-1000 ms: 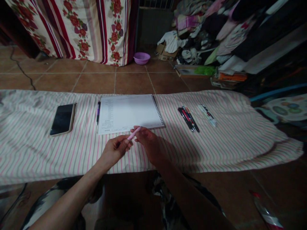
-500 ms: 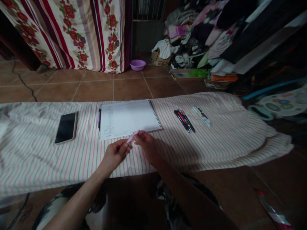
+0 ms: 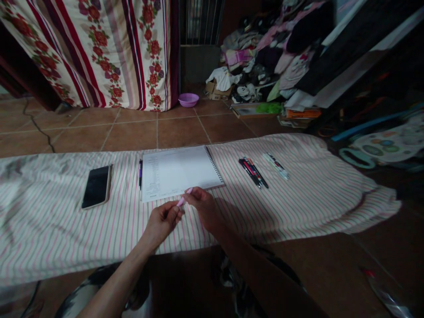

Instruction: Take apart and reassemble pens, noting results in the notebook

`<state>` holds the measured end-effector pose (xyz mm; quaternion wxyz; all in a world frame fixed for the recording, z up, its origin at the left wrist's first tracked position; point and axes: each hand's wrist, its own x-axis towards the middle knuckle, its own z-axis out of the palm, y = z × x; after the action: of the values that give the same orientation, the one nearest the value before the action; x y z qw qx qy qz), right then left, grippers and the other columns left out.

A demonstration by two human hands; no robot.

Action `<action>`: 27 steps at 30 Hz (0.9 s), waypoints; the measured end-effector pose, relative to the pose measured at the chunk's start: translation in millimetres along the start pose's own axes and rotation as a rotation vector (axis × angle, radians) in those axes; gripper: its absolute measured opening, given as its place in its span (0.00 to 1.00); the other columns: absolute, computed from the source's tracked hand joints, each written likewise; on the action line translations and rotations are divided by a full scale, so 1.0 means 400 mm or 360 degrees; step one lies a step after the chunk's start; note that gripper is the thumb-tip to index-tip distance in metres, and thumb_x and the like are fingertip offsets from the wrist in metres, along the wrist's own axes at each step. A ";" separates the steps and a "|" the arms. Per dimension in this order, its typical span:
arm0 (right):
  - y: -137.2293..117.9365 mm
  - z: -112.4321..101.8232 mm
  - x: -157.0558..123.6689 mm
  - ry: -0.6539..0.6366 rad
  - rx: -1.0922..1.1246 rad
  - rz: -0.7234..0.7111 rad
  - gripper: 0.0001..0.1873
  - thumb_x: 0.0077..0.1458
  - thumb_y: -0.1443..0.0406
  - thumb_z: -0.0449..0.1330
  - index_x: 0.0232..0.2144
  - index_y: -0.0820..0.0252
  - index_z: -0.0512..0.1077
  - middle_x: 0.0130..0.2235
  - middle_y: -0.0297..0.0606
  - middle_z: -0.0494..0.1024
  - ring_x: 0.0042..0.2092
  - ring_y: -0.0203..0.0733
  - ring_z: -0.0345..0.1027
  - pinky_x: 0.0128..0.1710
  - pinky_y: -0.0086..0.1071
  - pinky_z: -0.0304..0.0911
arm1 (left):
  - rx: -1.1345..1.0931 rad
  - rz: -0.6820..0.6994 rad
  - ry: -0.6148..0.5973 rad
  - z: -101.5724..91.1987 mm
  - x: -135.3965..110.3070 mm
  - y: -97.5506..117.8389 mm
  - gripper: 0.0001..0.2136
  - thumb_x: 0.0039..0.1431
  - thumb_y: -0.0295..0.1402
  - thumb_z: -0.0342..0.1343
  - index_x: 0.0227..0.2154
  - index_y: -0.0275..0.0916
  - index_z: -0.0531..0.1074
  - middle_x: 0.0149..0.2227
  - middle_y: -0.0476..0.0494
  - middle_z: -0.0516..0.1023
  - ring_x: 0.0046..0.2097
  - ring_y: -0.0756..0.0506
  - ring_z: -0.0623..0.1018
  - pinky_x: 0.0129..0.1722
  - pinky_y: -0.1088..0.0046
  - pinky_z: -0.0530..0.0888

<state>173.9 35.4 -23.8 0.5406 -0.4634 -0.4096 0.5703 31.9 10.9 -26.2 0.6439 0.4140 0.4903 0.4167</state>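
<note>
Between my hands, just in front of the spiral notebook [image 3: 180,170], is a slim pink pen [image 3: 180,202], tilted with its far end up to the right. My left hand [image 3: 164,221] is closed, pinching the pen's lower end between thumb and fingers. My right hand [image 3: 202,205] is closed around its upper end, with the pink tip showing past the fingers. The notebook lies open at a white page with faint print along its left and lower edges, its wire binding on the right. A purple-and-black pen [image 3: 140,174] lies along the notebook's left edge.
A dark-screened phone [image 3: 96,187] lies left on the striped cloth [image 3: 126,234]. Several dark pens [image 3: 253,172] and some whitish pens [image 3: 276,166] lie to the right. Beyond are a purple basin [image 3: 188,100], a floral curtain [image 3: 122,53] and heaped clothes [image 3: 265,57].
The camera has tilted up slightly, so the cloth and notebook sit lower in view. My right fingers have closed further over the pink pen's upper end; my left hand keeps its pinch.
</note>
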 end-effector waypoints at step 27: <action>0.011 -0.003 -0.001 -0.0070 0.0169 0.0114 0.13 0.44 0.61 0.64 0.35 0.58 0.75 0.36 0.37 0.78 0.40 0.41 0.69 0.46 0.37 0.60 | -0.0074 -0.0082 0.0079 0.019 -0.012 0.043 0.17 0.42 0.42 0.63 0.30 0.32 0.73 0.21 0.48 0.71 0.21 0.55 0.65 0.20 0.80 0.59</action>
<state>174.0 34.5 -28.2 0.5347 -0.4358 -0.3738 0.6201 36.2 10.7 -7.1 0.6515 0.3757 0.5069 0.4212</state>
